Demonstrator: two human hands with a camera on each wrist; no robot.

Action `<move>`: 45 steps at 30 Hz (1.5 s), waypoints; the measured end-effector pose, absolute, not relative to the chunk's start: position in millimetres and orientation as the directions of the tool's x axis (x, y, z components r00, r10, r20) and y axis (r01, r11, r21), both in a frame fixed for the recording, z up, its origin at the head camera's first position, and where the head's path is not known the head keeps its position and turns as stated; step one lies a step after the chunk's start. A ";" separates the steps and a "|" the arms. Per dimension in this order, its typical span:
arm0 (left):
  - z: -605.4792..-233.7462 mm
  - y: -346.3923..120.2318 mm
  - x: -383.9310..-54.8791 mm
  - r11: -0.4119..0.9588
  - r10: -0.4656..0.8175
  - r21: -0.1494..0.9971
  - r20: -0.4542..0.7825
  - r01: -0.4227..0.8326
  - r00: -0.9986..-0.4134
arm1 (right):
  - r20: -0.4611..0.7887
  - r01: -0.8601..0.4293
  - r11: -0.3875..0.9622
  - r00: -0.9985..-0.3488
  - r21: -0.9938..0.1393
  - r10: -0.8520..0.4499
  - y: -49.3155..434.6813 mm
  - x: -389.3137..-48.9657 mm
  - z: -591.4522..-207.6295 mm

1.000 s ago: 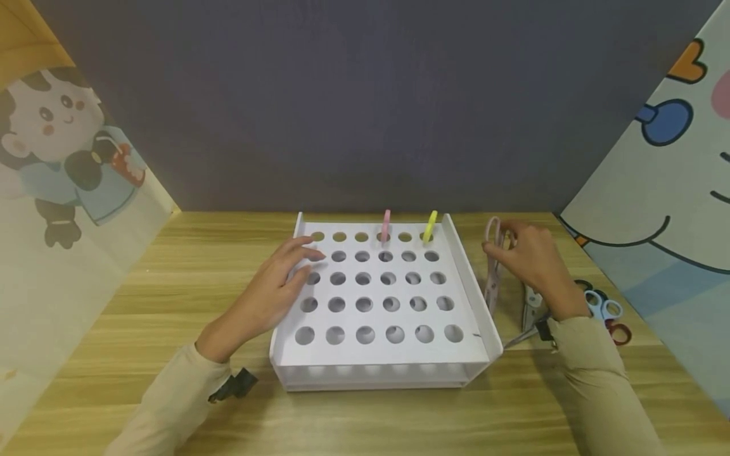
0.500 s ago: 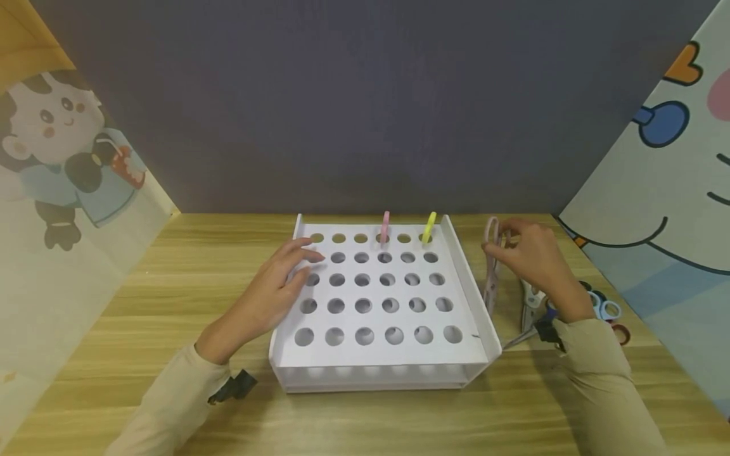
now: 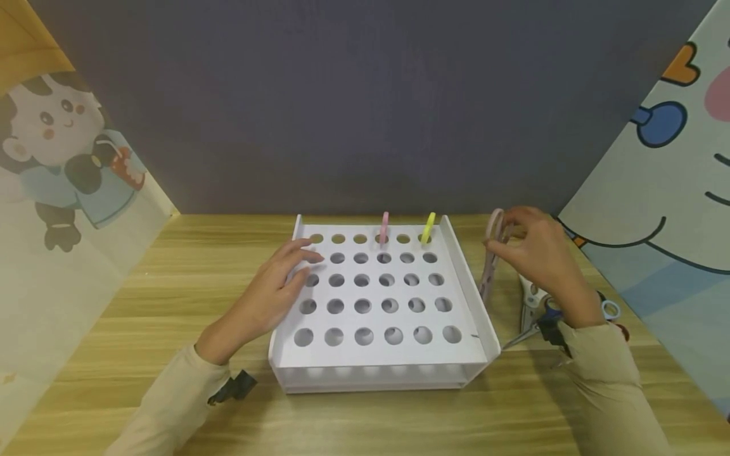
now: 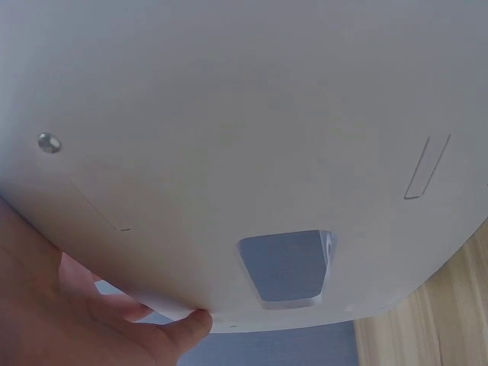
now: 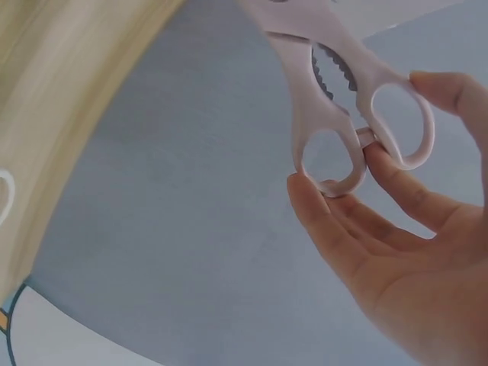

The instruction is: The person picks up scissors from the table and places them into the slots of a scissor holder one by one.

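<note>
A: So what are we looking at, backdrop-wise?
B: Beyond the grip (image 3: 538, 253) we've got a plain dark grey-blue wall (image 3: 365, 107), running right up out of our view. Well left of the grip there's a pale wall (image 3: 34, 253) with a cartoon child (image 3: 57, 120) and a red drink (image 3: 127, 166) on it.
A: And to the right of the grip?
B: We see another printed wall (image 3: 678, 183), mostly white, with an orange heart (image 3: 681, 64), a blue shape (image 3: 664, 124) and a pink patch (image 3: 720, 95). Under the grip it's a yellow-brown wood-grain tabletop (image 3: 171, 285), and we'd call the light soft, shadows faint.
</note>
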State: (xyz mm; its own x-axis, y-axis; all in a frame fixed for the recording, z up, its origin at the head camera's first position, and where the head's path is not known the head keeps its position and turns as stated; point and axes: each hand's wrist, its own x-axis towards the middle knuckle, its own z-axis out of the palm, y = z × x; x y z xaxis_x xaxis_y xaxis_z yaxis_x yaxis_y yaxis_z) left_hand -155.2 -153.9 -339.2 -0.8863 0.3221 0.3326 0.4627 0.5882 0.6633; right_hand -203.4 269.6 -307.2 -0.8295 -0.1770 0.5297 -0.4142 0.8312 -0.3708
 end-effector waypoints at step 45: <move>-338.8 -154.0 -155.5 0.585 0.323 0.664 0.337 0.467 -0.884 | 0.907 -0.605 0.775 -0.408 -0.182 -0.105 227.1 -151.2 -255.9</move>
State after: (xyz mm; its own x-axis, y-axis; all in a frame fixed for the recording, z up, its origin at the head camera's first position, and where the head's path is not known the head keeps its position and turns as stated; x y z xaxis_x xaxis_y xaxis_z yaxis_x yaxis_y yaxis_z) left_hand -155.5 -154.0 -338.8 -0.8843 0.3226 0.3375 0.4665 0.5847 0.6636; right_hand -151.2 227.1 -255.9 -0.4081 -0.1055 0.9068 -0.6053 0.7748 -0.1823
